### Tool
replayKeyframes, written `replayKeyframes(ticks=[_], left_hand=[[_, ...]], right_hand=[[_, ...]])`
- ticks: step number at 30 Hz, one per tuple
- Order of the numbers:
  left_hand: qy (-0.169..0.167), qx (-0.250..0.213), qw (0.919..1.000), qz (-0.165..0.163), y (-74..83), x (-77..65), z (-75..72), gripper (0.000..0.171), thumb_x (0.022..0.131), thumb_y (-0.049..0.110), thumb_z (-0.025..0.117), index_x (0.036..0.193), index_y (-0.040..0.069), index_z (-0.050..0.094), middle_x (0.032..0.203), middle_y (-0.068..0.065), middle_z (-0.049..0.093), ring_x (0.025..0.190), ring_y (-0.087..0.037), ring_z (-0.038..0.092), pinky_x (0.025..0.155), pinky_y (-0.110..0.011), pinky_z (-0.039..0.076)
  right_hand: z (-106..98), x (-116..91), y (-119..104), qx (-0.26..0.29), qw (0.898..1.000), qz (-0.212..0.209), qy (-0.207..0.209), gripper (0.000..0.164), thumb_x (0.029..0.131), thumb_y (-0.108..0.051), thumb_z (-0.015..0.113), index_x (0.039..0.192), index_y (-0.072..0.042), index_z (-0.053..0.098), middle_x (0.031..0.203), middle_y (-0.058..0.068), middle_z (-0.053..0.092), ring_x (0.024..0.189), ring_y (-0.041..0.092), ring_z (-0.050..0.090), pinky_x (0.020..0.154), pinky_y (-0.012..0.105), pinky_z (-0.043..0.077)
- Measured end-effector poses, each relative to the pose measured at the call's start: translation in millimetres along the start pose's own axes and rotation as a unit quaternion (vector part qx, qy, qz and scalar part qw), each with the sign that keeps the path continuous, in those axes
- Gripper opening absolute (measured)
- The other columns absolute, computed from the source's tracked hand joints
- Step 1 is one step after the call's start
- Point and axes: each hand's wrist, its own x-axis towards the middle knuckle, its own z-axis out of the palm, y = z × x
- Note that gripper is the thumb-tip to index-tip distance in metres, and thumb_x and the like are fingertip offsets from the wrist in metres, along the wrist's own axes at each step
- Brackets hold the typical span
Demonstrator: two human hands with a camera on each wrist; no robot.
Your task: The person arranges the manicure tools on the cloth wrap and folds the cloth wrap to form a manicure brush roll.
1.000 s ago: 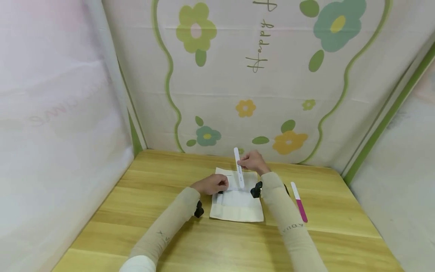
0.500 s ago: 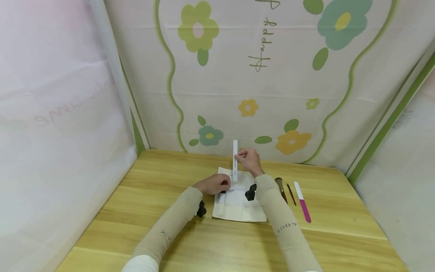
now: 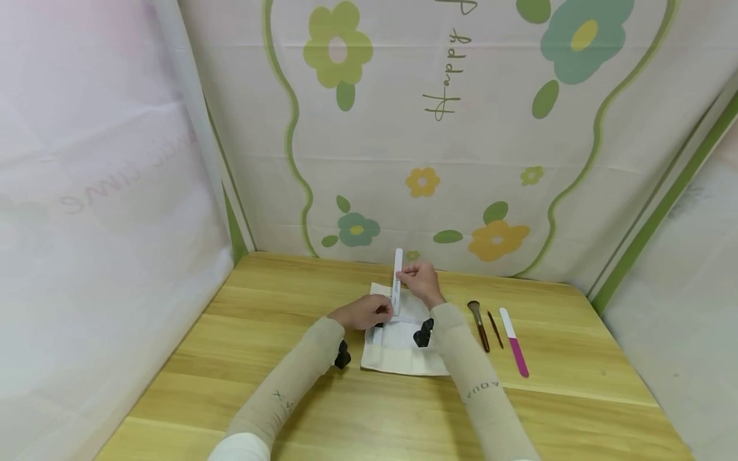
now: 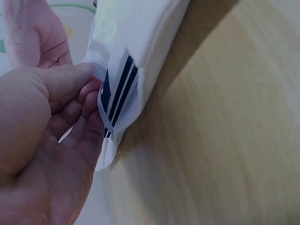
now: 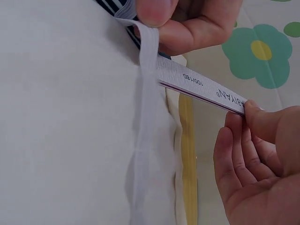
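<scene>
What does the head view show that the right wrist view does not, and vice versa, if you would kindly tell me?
Only the head view shows the brush, the thin brown stick and the pink-and-white file lying on the table, plus the beige sleeves.

Only the right wrist view makes the print "100/180" readable on the white file.

Both show the right hand pinching that file, the left hand, the cream cloth and the flower-printed backdrop.

Wall (image 3: 369, 137) blocks beyond hands (image 3: 421, 280); table's (image 3: 254, 314) left is free.
</scene>
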Motion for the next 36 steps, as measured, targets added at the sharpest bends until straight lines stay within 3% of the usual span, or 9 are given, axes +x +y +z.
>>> replayKeyframes(ticks=[7, 14, 23, 31, 36], left_hand=[[-0.001, -0.009, 0.9999, -0.01, 1.0, 0.1, 0.8, 0.016, 0.11, 0.013, 0.056, 0.098, 0.009, 0.065, 0.088, 0.003, 0.059, 0.078, -0.008, 0.053, 0.072, -0.022, 0.046], [-0.008, -0.015, 0.9997, -0.015, 4.1, -1.9, -0.6, 0.015, 0.11, 0.013, 0.056, 0.101, 0.007, 0.066, 0.09, 0.002, 0.059, 0.079, -0.008, 0.053, 0.073, -0.022, 0.045], [-0.002, -0.012, 0.9999, -0.008, 4.2, -3.2, -2.4, 0.015, 0.11, 0.011, 0.056, 0.102, 0.005, 0.067, 0.091, 0.002, 0.06, 0.082, -0.008, 0.053, 0.075, -0.023, 0.046], [0.0, -0.006, 0.9999, -0.012, 2.8, -2.8, -1.8, 0.016, 0.11, 0.012, 0.055, 0.102, 0.005, 0.067, 0.092, 0.002, 0.059, 0.084, -0.009, 0.052, 0.077, -0.024, 0.045], [0.0, -0.005, 1.0, -0.008, 2.5, -2.4, -0.7, 0.016, 0.11, 0.012, 0.055, 0.101, 0.005, 0.066, 0.092, 0.002, 0.059, 0.083, -0.01, 0.052, 0.076, -0.024, 0.044]], right_hand=[[2.7, -4.7, 15.8, 0.013, 0.999, 0.038, 0.002, 0.019, 0.095, -0.015, 0.08, 0.103, 0.002, 0.079, 0.095, 0.016, 0.081, 0.082, 0.022, 0.078, 0.069, 0.025, 0.06], [3.9, -9.9, 24.7, 0.006, 0.999, 0.049, -0.012, 0.018, 0.094, -0.018, 0.081, 0.1, 0.0, 0.081, 0.089, 0.012, 0.081, 0.073, 0.014, 0.075, 0.064, 0.021, 0.056], [-1.4, -21.0, 23.4, -0.008, 0.996, 0.057, -0.067, 0.014, 0.095, -0.014, 0.08, 0.094, -0.001, 0.082, 0.083, 0.01, 0.079, 0.067, 0.01, 0.07, 0.063, 0.021, 0.057], [-5.5, -27.6, 21.4, 0.0, 0.99, 0.077, -0.117, 0.01, 0.095, -0.008, 0.078, 0.098, 0.001, 0.082, 0.098, 0.012, 0.081, 0.075, 0.012, 0.074, 0.067, 0.025, 0.061], [-9.2, -30.5, 18.6, -0.002, 0.983, 0.092, -0.159, 0.011, 0.095, -0.007, 0.077, 0.101, 0.002, 0.082, 0.094, 0.012, 0.081, 0.074, 0.012, 0.074, 0.068, 0.025, 0.062]])
